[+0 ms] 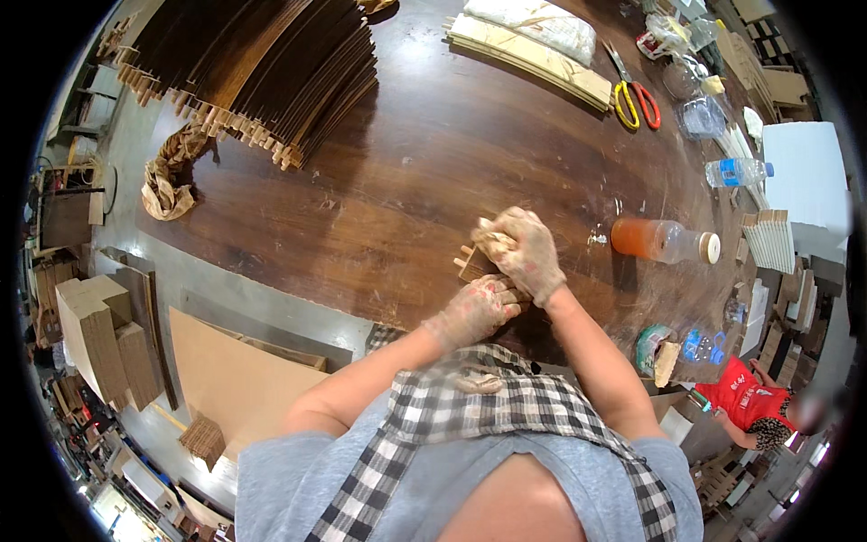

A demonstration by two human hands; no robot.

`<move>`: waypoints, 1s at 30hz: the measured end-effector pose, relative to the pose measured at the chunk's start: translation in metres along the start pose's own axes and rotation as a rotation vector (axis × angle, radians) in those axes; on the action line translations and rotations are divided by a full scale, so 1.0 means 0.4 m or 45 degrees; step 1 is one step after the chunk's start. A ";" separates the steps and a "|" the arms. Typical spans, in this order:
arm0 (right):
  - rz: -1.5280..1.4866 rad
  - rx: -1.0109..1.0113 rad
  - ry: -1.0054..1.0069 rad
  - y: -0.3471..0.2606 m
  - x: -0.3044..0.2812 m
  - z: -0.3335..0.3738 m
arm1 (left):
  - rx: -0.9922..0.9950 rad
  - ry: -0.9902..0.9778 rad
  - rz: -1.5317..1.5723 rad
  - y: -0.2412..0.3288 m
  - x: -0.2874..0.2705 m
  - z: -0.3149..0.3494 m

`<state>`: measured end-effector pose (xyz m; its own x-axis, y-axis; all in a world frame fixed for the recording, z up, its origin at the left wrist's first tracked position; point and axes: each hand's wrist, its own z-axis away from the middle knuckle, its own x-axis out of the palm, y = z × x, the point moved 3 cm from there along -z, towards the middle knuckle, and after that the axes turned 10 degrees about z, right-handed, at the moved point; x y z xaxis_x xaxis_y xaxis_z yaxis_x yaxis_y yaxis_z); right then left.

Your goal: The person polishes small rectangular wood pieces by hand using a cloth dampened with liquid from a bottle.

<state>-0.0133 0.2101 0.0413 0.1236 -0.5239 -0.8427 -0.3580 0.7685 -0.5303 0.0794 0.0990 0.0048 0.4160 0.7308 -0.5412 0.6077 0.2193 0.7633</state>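
Observation:
At the near edge of the table, both my hands are at a small dark wooden board with pale dowels (472,263) sticking out of its end. Thin, pale, stained gloves cover both. My left hand (479,310) is closed around the board's near side. My right hand (526,253) is bunched over the board, with a crumpled tan cloth (493,242) under its fingers. Most of the board is hidden by my hands and wrists. A large stack of dark boards with dowel ends (262,63) fills the far left of the table.
Crumpled brown paper (172,181) lies by the stack. To the right stands out a lying bottle of orange liquid (655,240). Farther off are red-and-yellow-handled scissors (636,99), pale strips (533,59) and a water bottle (739,172). A person in red (745,397) is at lower right.

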 end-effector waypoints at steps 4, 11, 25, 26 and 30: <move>0.004 0.077 -0.032 0.043 -0.026 0.058 | 0.007 0.029 0.053 -0.012 0.003 -0.006; -0.038 0.062 -0.038 0.001 -0.029 0.021 | -0.006 0.060 0.115 0.000 -0.009 -0.002; 0.113 0.214 -0.200 0.190 -0.140 0.242 | 0.038 0.037 0.115 0.002 -0.030 -0.024; 0.052 0.359 -0.241 0.213 -0.148 0.270 | 0.038 0.030 0.109 0.000 -0.032 -0.029; 0.214 0.181 -0.041 0.096 -0.078 0.154 | 0.025 0.002 0.118 0.000 -0.028 -0.029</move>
<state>0.0262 0.2788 0.0414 0.1035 -0.3738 -0.9217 -0.2425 0.8892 -0.3879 0.0668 0.0986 0.0148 0.4700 0.7486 -0.4676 0.5798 0.1377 0.8031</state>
